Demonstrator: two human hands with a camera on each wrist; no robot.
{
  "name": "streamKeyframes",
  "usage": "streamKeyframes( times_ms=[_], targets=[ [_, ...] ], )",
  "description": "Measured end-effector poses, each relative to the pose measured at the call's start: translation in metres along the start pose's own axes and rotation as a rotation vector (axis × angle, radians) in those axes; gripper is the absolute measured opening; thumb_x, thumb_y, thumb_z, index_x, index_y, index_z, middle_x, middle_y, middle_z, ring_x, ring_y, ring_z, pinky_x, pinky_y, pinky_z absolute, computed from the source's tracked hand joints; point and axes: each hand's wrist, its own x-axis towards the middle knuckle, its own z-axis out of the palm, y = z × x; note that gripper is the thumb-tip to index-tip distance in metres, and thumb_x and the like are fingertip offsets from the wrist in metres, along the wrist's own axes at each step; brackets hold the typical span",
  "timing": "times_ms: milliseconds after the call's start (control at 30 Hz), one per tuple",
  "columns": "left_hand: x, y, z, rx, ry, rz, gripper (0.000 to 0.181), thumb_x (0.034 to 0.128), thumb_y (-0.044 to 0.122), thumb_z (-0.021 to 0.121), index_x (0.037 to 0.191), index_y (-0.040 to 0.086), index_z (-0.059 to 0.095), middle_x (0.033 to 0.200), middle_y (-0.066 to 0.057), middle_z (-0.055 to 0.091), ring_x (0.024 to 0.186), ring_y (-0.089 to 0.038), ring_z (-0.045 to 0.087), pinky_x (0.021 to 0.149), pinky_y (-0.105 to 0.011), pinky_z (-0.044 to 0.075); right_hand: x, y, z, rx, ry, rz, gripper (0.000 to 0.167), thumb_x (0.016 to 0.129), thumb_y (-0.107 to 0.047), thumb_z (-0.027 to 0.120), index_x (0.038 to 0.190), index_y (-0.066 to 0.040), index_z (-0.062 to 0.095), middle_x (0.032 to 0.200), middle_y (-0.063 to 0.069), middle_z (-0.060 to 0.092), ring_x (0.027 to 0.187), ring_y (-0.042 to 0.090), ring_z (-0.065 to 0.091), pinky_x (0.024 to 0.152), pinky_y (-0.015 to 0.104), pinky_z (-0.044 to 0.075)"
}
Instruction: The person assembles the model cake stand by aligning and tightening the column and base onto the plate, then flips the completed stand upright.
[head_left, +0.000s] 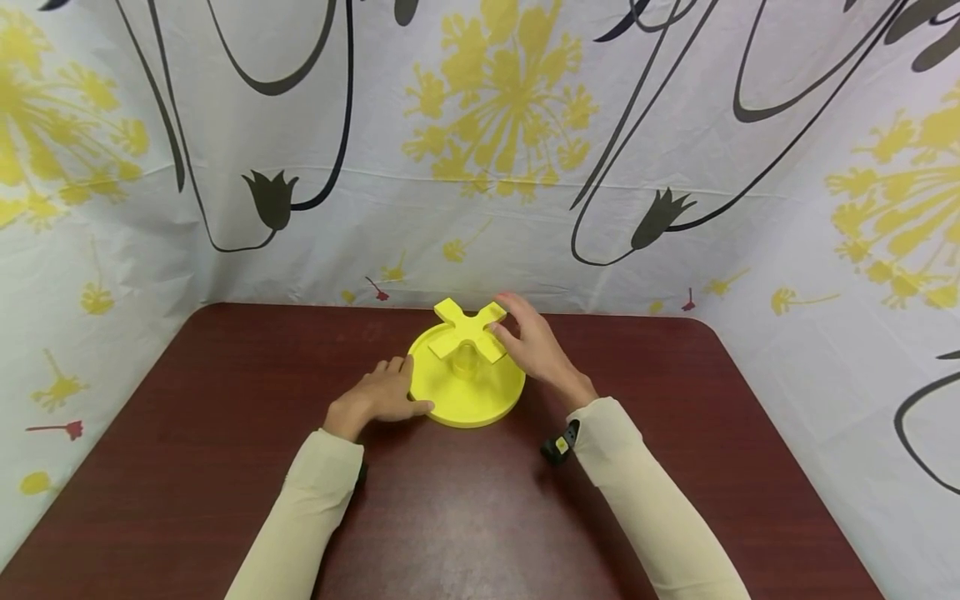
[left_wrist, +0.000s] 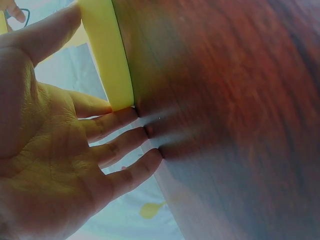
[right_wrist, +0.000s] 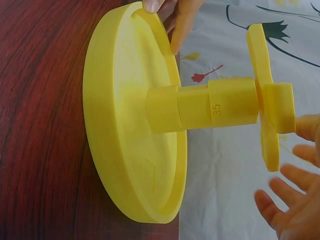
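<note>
A yellow round tray-like base (head_left: 465, 408) with a raised rim sits on the table. From its middle rises a stepped yellow post (right_wrist: 195, 107) marked 35, topped by a yellow cross-shaped knob (head_left: 467, 327). My left hand (head_left: 382, 392) rests against the left side of the base, thumb and index touching its rim (left_wrist: 107, 55). The other left fingers are fairly straight, their tips on the table. Beside the cross, my right hand (head_left: 536, 342) is spread. One right fingertip (right_wrist: 302, 127) appears to touch an arm of the knob; the other fingers stay apart from it.
The dark red-brown wooden table (head_left: 465, 517) spreads around the base. Behind it and at both sides hangs a white cloth (head_left: 480, 233) with yellow and grey flower prints. A dark wrist device (head_left: 558, 446) sits at the right cuff.
</note>
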Motion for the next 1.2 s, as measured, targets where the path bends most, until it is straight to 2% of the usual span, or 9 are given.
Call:
streamKeyframes(
  times_ms=[67, 167, 367, 733, 1067, 1200],
  targets=[
    [-0.0002, 0.0004, -0.0001, 0.004, 0.001, 0.001, 0.097, 0.0935, 0.053, 0.059, 0.156, -0.005, 0.013, 0.156, -0.026, 0.027, 0.142, -0.043, 0.027, 0.113, -0.056, 0.030, -0.0003, 0.0005, 0.0003, 0.020, -0.028, 0.002, 0.049, 0.102, -0.021, 0.056, 0.148, -0.007, 0.044, 0.150, 0.014, 0.044, 0.131, 0.031, 0.049, 0.101, 0.049, 0.046],
    [-0.0002, 0.0006, 0.0000, 0.005, 0.003, 0.003, 0.097, 0.0934, 0.053, 0.060, 0.156, -0.006, 0.013, 0.156, -0.027, 0.027, 0.142, -0.043, 0.028, 0.112, -0.056, 0.030, -0.0004, 0.0004, 0.0007, 0.032, -0.020, 0.001, 0.045, 0.102, -0.020, 0.057, 0.144, -0.007, 0.049, 0.143, 0.014, 0.049, 0.114, 0.029, 0.058, 0.093, 0.046, 0.050],
    [0.0011, -0.0004, 0.0006, 0.004, 0.001, -0.002, 0.098, 0.0937, 0.053, 0.059, 0.156, -0.005, 0.012, 0.157, -0.026, 0.025, 0.143, -0.043, 0.026, 0.113, -0.056, 0.029, 0.0001, 0.0016, 0.0006, 0.014, 0.015, 0.012, 0.039, 0.101, -0.020, 0.058, 0.138, -0.007, 0.056, 0.135, 0.013, 0.051, 0.098, 0.025, 0.059, 0.085, 0.041, 0.051],
    [0.0004, -0.0002, 0.0012, -0.003, 0.009, 0.011, 0.097, 0.0938, 0.051, 0.060, 0.156, -0.007, 0.012, 0.156, -0.028, 0.026, 0.143, -0.045, 0.026, 0.113, -0.057, 0.028, -0.0026, 0.0051, -0.0014, -0.021, 0.053, 0.034, 0.026, 0.100, -0.017, 0.059, 0.120, -0.003, 0.068, 0.109, 0.012, 0.056, 0.084, 0.024, 0.050, 0.072, 0.036, 0.043],
    [0.0006, -0.0002, 0.0011, -0.020, 0.005, 0.007, 0.097, 0.0939, 0.050, 0.060, 0.156, -0.007, 0.012, 0.157, -0.029, 0.022, 0.145, -0.045, 0.023, 0.114, -0.058, 0.027, -0.0047, 0.0038, -0.0041, -0.017, 0.017, 0.053, 0.018, 0.098, -0.018, 0.063, 0.112, -0.011, 0.072, 0.105, 0.006, 0.063, 0.083, 0.021, 0.051, 0.073, 0.035, 0.043],
    [0.0017, -0.0007, 0.0012, -0.023, 0.001, 0.005, 0.097, 0.0940, 0.051, 0.059, 0.156, -0.007, 0.011, 0.158, -0.029, 0.021, 0.145, -0.045, 0.022, 0.114, -0.058, 0.026, -0.0054, 0.0029, -0.0051, -0.015, -0.004, 0.067, 0.016, 0.096, -0.020, 0.065, 0.108, -0.012, 0.072, 0.101, 0.003, 0.066, 0.082, 0.018, 0.057, 0.073, 0.033, 0.047]
  ],
)
